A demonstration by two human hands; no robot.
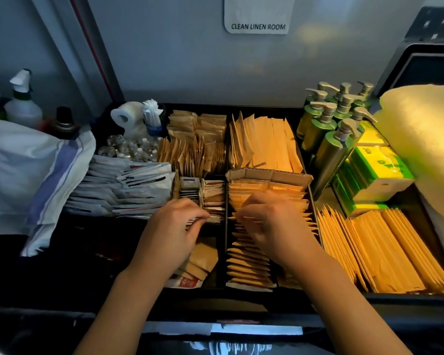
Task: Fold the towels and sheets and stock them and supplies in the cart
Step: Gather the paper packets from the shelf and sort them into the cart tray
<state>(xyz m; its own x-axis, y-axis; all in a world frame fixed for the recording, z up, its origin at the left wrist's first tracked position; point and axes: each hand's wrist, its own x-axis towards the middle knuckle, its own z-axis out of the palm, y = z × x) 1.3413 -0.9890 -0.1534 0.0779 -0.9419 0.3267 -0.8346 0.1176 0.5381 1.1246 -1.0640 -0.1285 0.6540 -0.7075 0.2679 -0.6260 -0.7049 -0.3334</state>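
The black cart tray (225, 234) is split into compartments full of paper supply packets. My left hand (173, 226) pinches a small stack of white sachets (217, 201) in the narrow middle compartment. Over the row of tan packets (249, 267) just right of the divider, my right hand (269, 221) has its fingers curled down into them, blurred; whether it holds one I cannot tell. A folded white towel with a blue stripe (36, 170) lies at the left of the cart. A rolled yellowish towel (426, 139) lies at the right edge.
Green pump bottles (328, 129) stand at the back right, with green-and-yellow tissue packs (374, 175) beside them. More tan envelopes (385, 249) fill the right compartment, white packets (128, 190) the left. A spray bottle (22, 103) and toilet roll (126, 119) stand at the back left.
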